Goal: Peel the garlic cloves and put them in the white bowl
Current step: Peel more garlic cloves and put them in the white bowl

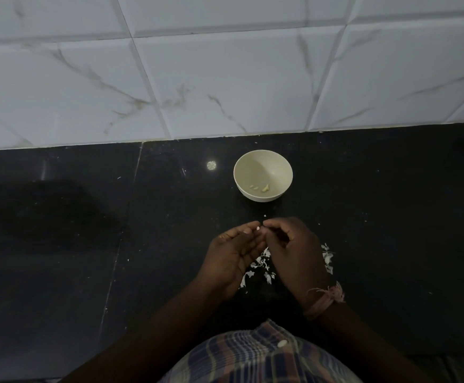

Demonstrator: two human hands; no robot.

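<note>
Both hands, our left hand (232, 251) and right hand (294, 246), pinched one garlic clove (258, 229) at fingertips above the desk (87, 244), presumably to strip skin; the white bowl (263, 175) stood just beyond.

Bowl (263, 175) behind hands (264, 252); peels (258, 268) beneath.

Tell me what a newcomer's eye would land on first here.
The round white bowl stands out on the black stone counter near the marbled white wall tiles, with a few pale peeled garlic pieces inside. Nearer the camera, the left hand and right hand meet over a tiny white garlic clove, above scattered white papery skins.
</note>
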